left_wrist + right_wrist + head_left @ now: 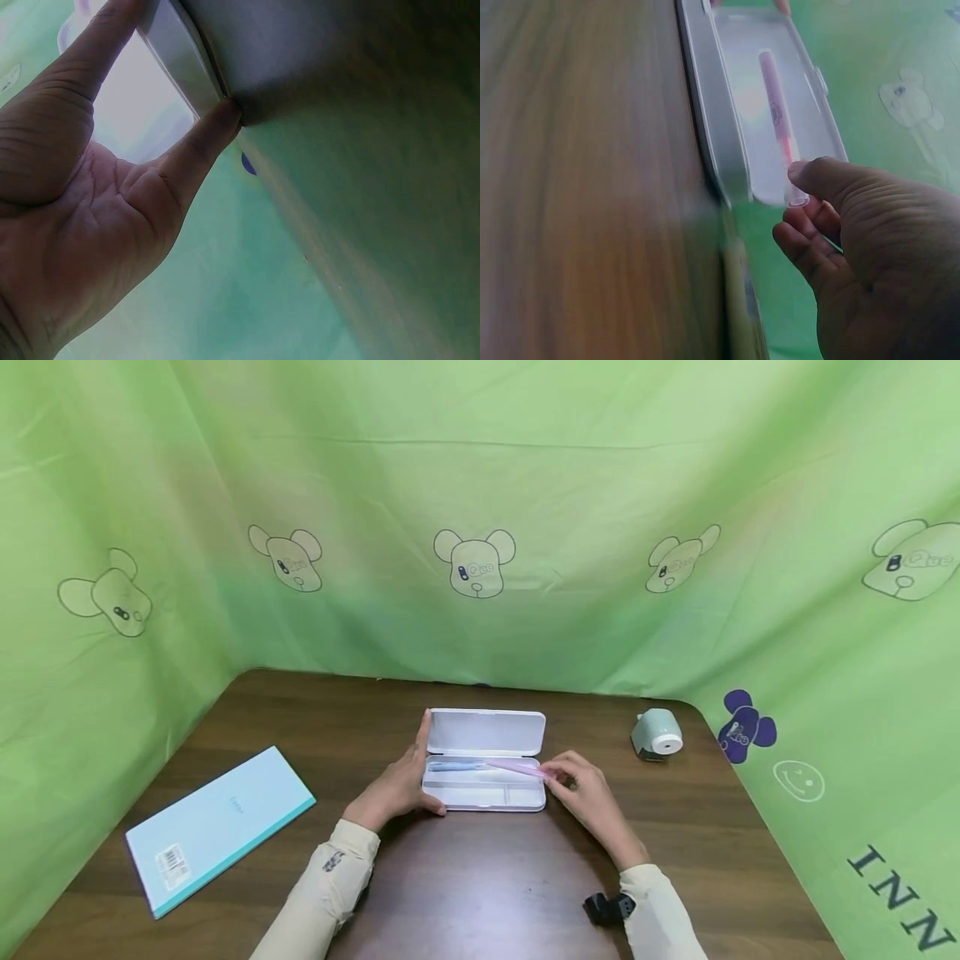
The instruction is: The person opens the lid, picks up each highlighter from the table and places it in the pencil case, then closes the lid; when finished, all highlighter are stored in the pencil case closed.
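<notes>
Just below the centre of the head view, we have the white case point(465, 797) lying open on the table point(480, 877). Our left hand point(394, 787) spreads wide along its left end, touching it. Our right hand point(588, 789) pinches the pink pen point(516, 767) by its right end, over the far compartment, where the blue pen point(454, 766) lies. We see the notebook point(225, 827) lower left, the sharpener point(654, 732) at right.

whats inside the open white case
A blue pen lies inside the white case, toward the back. A pink pen, pinched by the right hand, extends over the case's right half; whatever lies directly under the pink pen is covered.
</notes>
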The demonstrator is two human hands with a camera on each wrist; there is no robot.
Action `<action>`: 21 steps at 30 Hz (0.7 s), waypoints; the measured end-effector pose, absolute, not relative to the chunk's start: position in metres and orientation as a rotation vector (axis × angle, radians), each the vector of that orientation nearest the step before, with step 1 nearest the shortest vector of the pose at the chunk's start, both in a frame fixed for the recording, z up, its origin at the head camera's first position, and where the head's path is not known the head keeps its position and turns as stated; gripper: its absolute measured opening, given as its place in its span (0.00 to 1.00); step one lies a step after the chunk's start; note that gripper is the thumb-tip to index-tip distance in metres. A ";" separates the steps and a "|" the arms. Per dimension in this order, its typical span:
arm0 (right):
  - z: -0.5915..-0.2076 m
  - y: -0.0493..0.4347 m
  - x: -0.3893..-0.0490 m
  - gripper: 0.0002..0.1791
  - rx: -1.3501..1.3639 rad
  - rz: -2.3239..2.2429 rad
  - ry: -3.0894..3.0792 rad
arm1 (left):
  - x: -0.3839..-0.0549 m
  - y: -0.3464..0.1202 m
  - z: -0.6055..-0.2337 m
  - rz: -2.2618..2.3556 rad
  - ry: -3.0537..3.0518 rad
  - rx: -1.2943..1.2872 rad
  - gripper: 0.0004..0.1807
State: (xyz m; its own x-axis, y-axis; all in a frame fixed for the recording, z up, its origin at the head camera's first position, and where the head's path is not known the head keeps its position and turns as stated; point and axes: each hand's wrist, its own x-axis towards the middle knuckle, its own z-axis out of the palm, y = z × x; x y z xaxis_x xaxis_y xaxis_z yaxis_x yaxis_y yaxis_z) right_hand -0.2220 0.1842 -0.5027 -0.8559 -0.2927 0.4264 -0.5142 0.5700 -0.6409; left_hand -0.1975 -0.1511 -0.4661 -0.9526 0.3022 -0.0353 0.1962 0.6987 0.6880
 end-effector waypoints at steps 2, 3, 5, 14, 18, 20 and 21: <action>-0.503 0.177 -0.225 0.09 0.703 1.167 -2.530 | -0.198 -0.148 -0.466 1.074 2.773 0.399 0.88; -0.503 0.173 -0.227 0.09 0.723 1.177 -2.525 | -0.198 -0.148 -0.466 1.071 2.780 0.394 0.88; -0.504 0.165 -0.230 0.09 0.762 1.201 -2.509 | -0.198 -0.147 -0.465 1.063 2.784 0.387 0.88; -0.505 0.132 -0.238 0.08 0.877 1.249 -2.483 | -0.201 -0.150 -0.469 1.090 2.774 0.401 0.91; -0.506 0.124 -0.237 0.08 0.928 1.223 -2.501 | -0.207 -0.155 -0.486 1.091 2.795 0.457 0.92; -0.505 0.122 -0.237 0.08 0.946 1.208 -2.509 | -0.209 -0.156 -0.490 1.106 2.790 0.460 0.93; -0.504 0.120 -0.238 0.08 0.951 1.197 -2.513 | -0.213 -0.159 -0.497 1.096 2.806 0.483 0.92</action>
State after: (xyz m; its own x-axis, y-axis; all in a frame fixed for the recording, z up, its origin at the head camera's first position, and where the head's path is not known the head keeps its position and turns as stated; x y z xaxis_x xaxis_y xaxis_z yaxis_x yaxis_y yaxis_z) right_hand -0.2376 0.1201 -0.5043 -0.7731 -0.4661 0.4302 -0.6278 0.4650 -0.6242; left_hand -0.2135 -0.1586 -0.4971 -0.9459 0.3231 0.0306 0.2583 0.6924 0.6737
